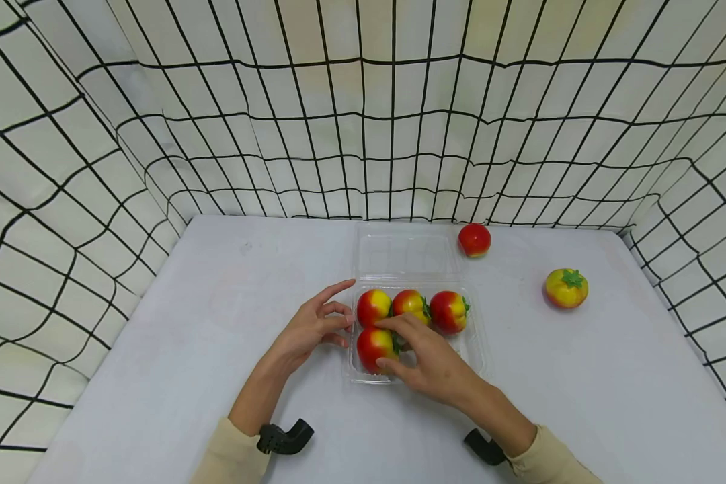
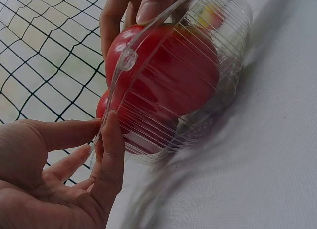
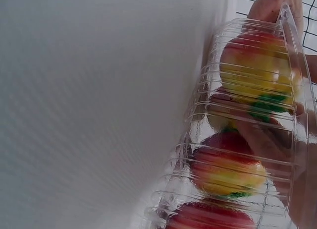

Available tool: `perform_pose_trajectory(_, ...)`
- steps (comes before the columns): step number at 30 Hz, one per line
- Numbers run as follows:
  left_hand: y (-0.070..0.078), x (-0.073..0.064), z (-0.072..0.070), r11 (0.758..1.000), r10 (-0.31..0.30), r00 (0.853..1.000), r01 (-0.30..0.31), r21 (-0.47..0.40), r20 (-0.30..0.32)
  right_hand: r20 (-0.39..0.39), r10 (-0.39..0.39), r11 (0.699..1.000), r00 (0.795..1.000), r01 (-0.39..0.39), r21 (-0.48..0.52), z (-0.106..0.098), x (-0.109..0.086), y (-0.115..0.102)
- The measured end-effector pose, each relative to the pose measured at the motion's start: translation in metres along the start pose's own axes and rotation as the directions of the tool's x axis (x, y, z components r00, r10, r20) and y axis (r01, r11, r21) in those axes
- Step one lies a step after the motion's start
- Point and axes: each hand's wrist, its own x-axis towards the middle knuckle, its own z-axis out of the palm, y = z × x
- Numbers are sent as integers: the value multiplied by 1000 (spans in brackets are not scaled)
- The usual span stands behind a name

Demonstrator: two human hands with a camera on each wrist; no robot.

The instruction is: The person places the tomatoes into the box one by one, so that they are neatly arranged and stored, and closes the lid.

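Observation:
A clear plastic clamshell box (image 1: 474, 356) lies with its lid (image 1: 408, 252) folded back. Three red-and-yellow tomatoes with green leafy tops fill its back row, among them the back-left tomato (image 1: 373, 307) and the back-right tomato (image 1: 449, 312). My right hand (image 1: 438, 366) holds another tomato (image 1: 375, 349) at the box's front left, thumb on its near side and fingers on its far side. At the box's left side, my left hand (image 1: 308, 329) pinches the rim (image 2: 113, 92) between thumb and fingers, as the left wrist view shows.
Beyond the box, a red tomato (image 1: 474, 240) sits beside the lid's right edge. Farther right stands a yellower tomato (image 1: 567, 288), leafy top up. Black netting (image 1: 393, 121) over pale walls borders the white table (image 1: 248, 269) at the back and both sides.

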Motion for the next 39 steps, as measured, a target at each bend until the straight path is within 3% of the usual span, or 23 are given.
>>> perform_pose_trajectory(6,0,0,1,1000,2,1000,-2,5,0,-27,-33,996,999,30,-81,2,-1,1)
perform_pose_trajectory(18,2,1,2,1000,2,1000,-2,8,-1,-26,-34,999,999,33,-31,1,1,2)
perform_pose_trajectory(28,4,1,2,1000,-4,1000,4,6,-1,-29,-61,997,998,60,-52,3,2,0)
perform_pose_trajectory(39,3,0,0,1000,-6,1000,6,4,2,-37,-66,968,997,55,-246,1,4,-4)
